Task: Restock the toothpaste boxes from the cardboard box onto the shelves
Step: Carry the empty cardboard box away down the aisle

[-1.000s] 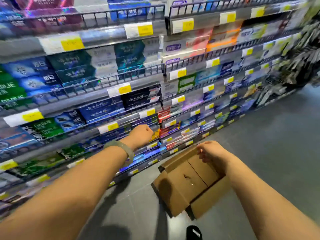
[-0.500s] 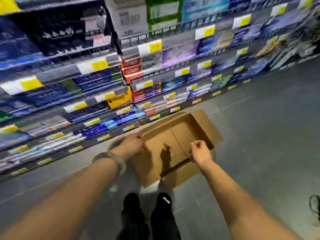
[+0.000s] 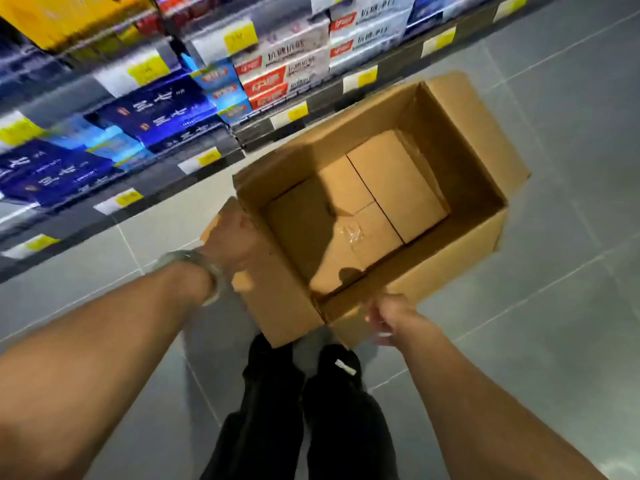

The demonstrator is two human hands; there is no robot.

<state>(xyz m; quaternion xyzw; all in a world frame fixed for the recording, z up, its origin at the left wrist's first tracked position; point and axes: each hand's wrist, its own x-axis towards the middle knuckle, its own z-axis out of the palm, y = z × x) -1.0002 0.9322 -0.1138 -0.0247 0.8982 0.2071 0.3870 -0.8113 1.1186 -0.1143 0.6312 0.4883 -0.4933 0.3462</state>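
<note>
An open brown cardboard box (image 3: 460,133) is below me over the grey floor, and only its bare bottom flaps and a scrap of tape show inside. My left hand (image 3: 232,241) grips the box's left flap at the near-left corner. My right hand (image 3: 389,315) holds the near edge flap, fingers curled under it. Toothpaste boxes (image 3: 277,72) in red-white and dark blue fill the low shelves (image 3: 214,157) at the upper left.
Yellow and white price tags (image 3: 240,36) line the shelf edges. My dark trousers and shoes (image 3: 301,393) stand just below the box. Grey tiled floor (image 3: 554,306) spreads to the right.
My view has tipped down from the shelves to the box. My left hand came off the shelf and took the box's left flap; my right hand shifted to the near edge.
</note>
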